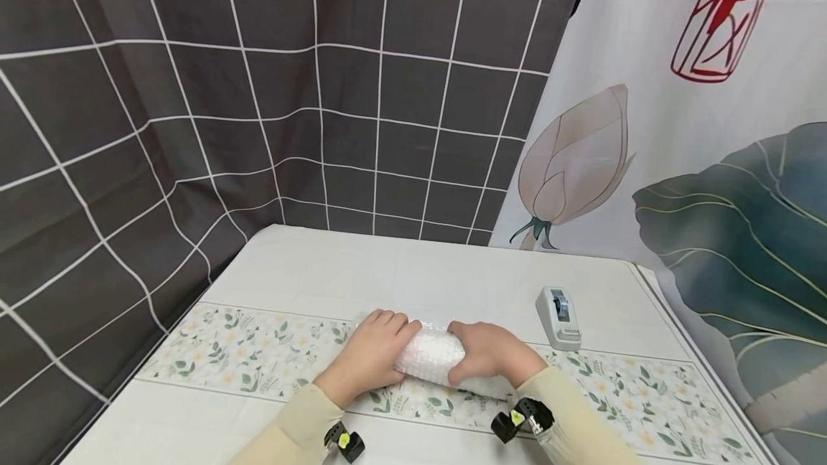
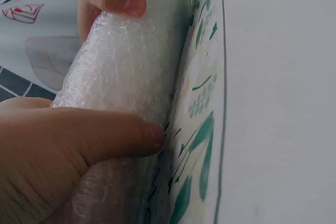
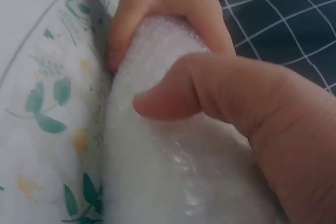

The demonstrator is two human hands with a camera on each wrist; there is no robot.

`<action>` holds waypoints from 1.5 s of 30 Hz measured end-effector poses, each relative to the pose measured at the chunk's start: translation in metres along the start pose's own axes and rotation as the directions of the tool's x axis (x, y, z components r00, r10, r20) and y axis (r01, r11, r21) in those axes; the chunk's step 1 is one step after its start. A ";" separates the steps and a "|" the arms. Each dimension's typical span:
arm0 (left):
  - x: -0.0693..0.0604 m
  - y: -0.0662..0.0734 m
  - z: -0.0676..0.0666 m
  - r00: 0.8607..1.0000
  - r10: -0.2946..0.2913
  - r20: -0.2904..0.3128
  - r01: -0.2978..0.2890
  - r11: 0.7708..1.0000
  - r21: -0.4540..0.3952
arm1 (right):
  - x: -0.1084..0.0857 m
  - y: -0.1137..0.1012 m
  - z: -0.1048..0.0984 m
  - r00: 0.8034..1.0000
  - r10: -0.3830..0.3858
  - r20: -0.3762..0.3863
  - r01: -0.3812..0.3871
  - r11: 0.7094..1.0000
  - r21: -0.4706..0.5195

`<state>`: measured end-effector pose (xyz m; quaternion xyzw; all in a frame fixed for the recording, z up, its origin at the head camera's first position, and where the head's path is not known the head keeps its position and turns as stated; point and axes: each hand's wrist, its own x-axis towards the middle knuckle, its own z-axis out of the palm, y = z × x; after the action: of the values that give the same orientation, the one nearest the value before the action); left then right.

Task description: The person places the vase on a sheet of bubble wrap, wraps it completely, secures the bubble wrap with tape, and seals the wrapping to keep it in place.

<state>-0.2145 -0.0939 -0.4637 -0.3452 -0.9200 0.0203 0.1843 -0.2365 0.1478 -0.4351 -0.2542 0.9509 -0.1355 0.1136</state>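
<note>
A roll wrapped in clear bubble wrap [image 1: 428, 356] lies sideways on the floral band of the table; what is inside it cannot be made out. My left hand [image 1: 373, 350] grips its left part, thumb on the near side and fingers over the far side. Toward the right end, my right hand [image 1: 484, 354] grips the same roll with its thumb along the near face. Both thumbs press on the bubble wrap [image 2: 131, 61] in the left wrist view. The right wrist view shows the bubble-wrapped roll [image 3: 152, 166] between the two hands.
A white tape dispenser [image 1: 559, 318] stands beyond the right hand, holding a small roll of tape. The white tablecloth [image 1: 362, 264] has a printed floral strip. A dark grid-patterned curtain [image 1: 349, 92] hangs behind and to the left, a flower-printed one [image 1: 581, 156] at the right.
</note>
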 end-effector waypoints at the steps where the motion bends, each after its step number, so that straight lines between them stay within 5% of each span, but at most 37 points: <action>1: 0.001 0.000 0.000 1.000 -0.004 0.004 0.004 1.000 -0.008 | -0.002 -0.001 0.001 0.999 -0.014 -0.032 0.013 1.000 -0.026; 6: 0.007 -0.002 -0.001 0.999 -0.027 0.029 0.029 0.998 -0.051 | -0.019 -0.009 0.003 0.969 -0.142 -0.201 0.094 0.969 -0.228; 10: 0.014 -0.004 -0.004 0.993 -0.057 0.105 0.071 0.988 -0.135 | -0.031 -0.015 0.010 0.943 -0.220 -0.249 0.130 0.934 -0.333; 18: 0.027 -0.014 -0.013 0.934 -0.069 0.350 0.192 0.925 -0.329 | -0.033 -0.010 0.025 0.910 -0.254 -0.328 0.053 0.855 -0.516; 22: 0.027 -0.020 -0.014 0.915 -0.052 0.400 0.216 0.901 -0.377 | -0.027 -0.008 0.024 0.904 -0.281 -0.322 0.084 0.856 -0.510; 26: 0.021 -0.021 -0.013 0.953 -0.040 0.301 0.139 0.938 -0.317 | -0.019 -0.008 0.017 0.929 -0.242 -0.279 0.095 0.887 -0.452; 31: 0.009 -0.010 -0.008 0.993 0.021 0.118 -0.008 0.995 -0.104 | -0.012 -0.006 0.007 0.973 -0.138 -0.188 0.066 0.937 -0.343; 37: 0.004 0.002 0.004 1.000 0.009 0.003 -0.009 0.999 0.038 | -0.002 -0.001 -0.001 0.999 -0.029 -0.021 0.026 0.992 -0.120; 41: 0.006 0.005 0.008 1.000 -0.018 -0.010 0.019 0.997 0.073 | 0.003 0.004 -0.004 0.997 0.007 0.081 -0.010 0.999 0.038; 45: 0.009 0.007 0.005 1.000 -0.027 0.003 0.026 0.998 0.062 | 0.001 0.005 -0.006 0.996 0.003 0.091 -0.008 0.999 0.050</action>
<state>-0.2181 -0.0824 -0.4667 -0.3271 -0.9238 0.0468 0.1933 -0.2416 0.1527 -0.4315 -0.2545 0.9417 -0.1474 0.1635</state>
